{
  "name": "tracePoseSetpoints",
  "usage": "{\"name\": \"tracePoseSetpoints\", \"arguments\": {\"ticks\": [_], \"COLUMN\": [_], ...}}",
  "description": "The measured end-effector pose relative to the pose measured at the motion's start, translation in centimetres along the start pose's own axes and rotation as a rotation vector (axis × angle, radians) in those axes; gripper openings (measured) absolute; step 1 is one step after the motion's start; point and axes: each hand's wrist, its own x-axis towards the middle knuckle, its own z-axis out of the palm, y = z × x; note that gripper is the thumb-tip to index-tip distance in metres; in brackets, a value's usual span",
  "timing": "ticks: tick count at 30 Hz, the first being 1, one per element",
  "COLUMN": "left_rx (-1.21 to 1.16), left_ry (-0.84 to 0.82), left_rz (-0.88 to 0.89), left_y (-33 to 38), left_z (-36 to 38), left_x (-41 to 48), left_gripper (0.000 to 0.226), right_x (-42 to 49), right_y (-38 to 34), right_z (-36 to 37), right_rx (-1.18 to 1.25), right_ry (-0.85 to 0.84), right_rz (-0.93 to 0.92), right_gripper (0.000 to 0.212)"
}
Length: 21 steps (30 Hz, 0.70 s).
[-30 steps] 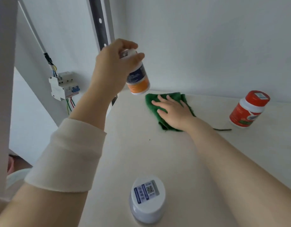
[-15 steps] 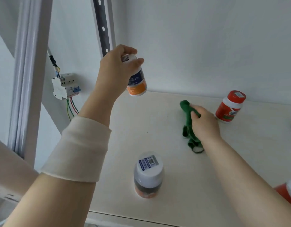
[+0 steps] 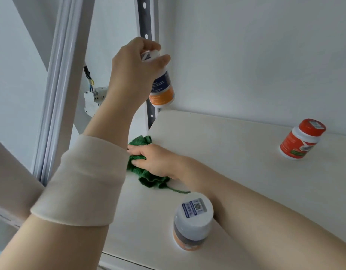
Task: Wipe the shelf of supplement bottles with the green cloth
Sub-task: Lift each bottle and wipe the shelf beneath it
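Nearest the camera, a white-capped bottle [image 3: 193, 221] stood upright close to the front edge of the pale shelf [image 3: 236, 152], with a blue label and a square code on its lid and an orange band at its base. The bare right forearm passed just beside it on its right side, close enough that I could not tell whether they touched. On the left, a cream sleeve cuff [image 3: 80, 182] covered the raised left forearm.

Further in, the right hand [image 3: 156, 160] lay on the green cloth [image 3: 148, 179] at the shelf's left edge. Its fingers were closed over the bunched fabric, which bulged out between them. A thin green thread trailed from the cloth toward the white-capped bottle.

Above that, the left hand [image 3: 133, 71] gripped a white, blue and orange bottle [image 3: 162, 88] by its cap end, fingers curled round it, holding it in the air clear of the shelf and tilted slightly.

At the back right, a red-capped bottle [image 3: 301, 140] with a red label stood near the white wall, well apart from the cloth. Behind the left hand rose a perforated metal upright [image 3: 146, 16], and to its left a white circuit breaker [image 3: 93, 101] with wires.
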Motion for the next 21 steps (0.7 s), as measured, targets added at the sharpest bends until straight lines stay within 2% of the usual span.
{"name": "tracePoseSetpoints", "arguments": {"ticks": [3,5,7,8,10,12,14,16,19,21], "left_rx": [0.021,0.005,-0.006,-0.009,-0.013,-0.015,-0.022,-0.021,-0.018,-0.015], "left_ry": [0.013,0.023,0.030,0.024,-0.005,-0.024,-0.023,-0.014,0.001,0.002], "left_rz": [0.002,-0.006,-0.016,-0.019,-0.025,-0.028,-0.031,-0.034,-0.039,-0.045], "left_y": [0.3,0.3,0.3,0.2,0.0,-0.3,-0.9,-1.3,-1.7,-1.8], "left_z": [0.3,0.5,0.8,1.0,1.5,2.0,2.2,2.2,1.8,1.5], "left_x": [0.5,0.7,0.7,0.7,0.5,0.3,0.1,0.0,0.0,-0.1], "left_gripper": [0.028,0.028,0.027,0.027,0.028,0.028,0.026,0.026,0.026,0.026], "right_x": [-0.2,-0.6,-1.1,-1.4,-1.8,-2.1,-1.5,0.0,1.8,2.4], "right_y": [0.0,0.6,1.7,2.4,4.7,7.3,9.5,10.6,10.2,9.5], "right_z": [-1.8,-4.3,-7.2,-8.7,-11.3,-13.0,-13.3,-13.0,-12.6,-11.6], "right_rx": [0.239,0.401,0.510,0.456,0.192,-0.067,-0.262,-0.373,-0.474,-0.482], "right_ry": [-0.035,0.087,0.311,0.469,0.800,0.949,0.853,0.737,0.689,0.620], "right_rz": [-0.028,-0.002,0.026,0.047,0.169,0.390,0.611,0.683,0.632,0.487], "right_gripper": [0.036,0.038,0.039,0.039,0.038,0.038,0.040,0.042,0.042,0.041]}}
